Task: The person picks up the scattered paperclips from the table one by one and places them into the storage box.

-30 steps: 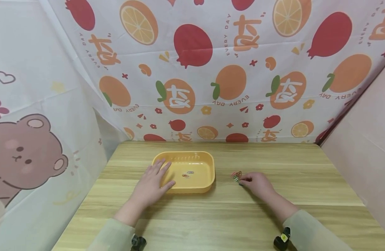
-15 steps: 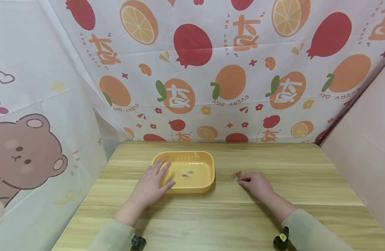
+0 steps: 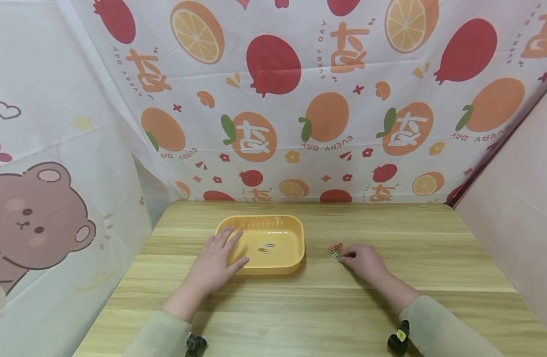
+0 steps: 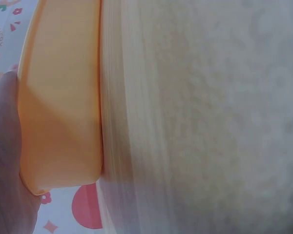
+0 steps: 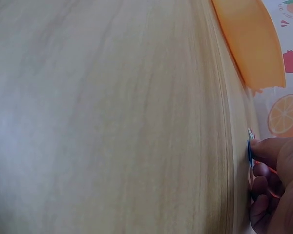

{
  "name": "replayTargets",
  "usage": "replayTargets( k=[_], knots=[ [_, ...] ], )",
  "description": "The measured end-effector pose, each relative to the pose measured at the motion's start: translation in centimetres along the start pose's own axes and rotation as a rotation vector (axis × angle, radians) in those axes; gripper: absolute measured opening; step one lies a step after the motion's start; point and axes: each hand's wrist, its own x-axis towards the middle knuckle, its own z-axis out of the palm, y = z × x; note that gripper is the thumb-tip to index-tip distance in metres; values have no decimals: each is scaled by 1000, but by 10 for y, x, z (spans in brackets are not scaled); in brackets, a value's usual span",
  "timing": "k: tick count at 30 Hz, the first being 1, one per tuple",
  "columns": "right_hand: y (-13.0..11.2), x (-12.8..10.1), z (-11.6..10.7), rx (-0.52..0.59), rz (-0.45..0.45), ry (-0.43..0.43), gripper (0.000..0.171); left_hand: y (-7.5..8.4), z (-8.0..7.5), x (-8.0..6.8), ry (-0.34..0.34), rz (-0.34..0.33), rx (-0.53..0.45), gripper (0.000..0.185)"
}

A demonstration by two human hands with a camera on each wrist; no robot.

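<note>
My left hand (image 3: pixel 212 263) rests over the left rim of a yellow plastic tray (image 3: pixel 295 265), fingers spread and fairly straight. Inside the tray lie several coloured paper clips (image 3: pixel 267 248). To the right of it, a small heap of paper clips (image 3: pixel 335 249), red, pink and green, lies on the wooden table. At the near right side of this heap, my right hand (image 3: pixel 367 264) has its thumb and index fingertip together. In the right wrist view they pinch a blue paper clip (image 5: pixel 249 152) low at the table surface, the other fingers curled in.
The wooden table (image 3: pixel 291 312) ends at the back against a fruit-print cloth (image 3: pixel 277 124). A bear-print cloth (image 3: pixel 36 218) hangs on the left side, and a plain pale panel (image 3: pixel 518 198) stands on the right.
</note>
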Motion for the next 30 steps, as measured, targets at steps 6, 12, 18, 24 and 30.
replayTargets(
  k=[6,12,18,24,30],
  knots=[
    [0,1,1,11,5,-4,5,-1,0,-1,4,-2,5,78],
    [2,2,2,23,2,3,11,-2,0,0,3,2,3,80],
    [3,3,2,37,7,5,5,-3,1,0,2,3,2,81],
    [1,2,0,68,22,6,6,-3,0,0,2,5,5,81],
    [5,4,1,90,41,9,6,-1,-1,0,8,9,0,80]
  ],
)
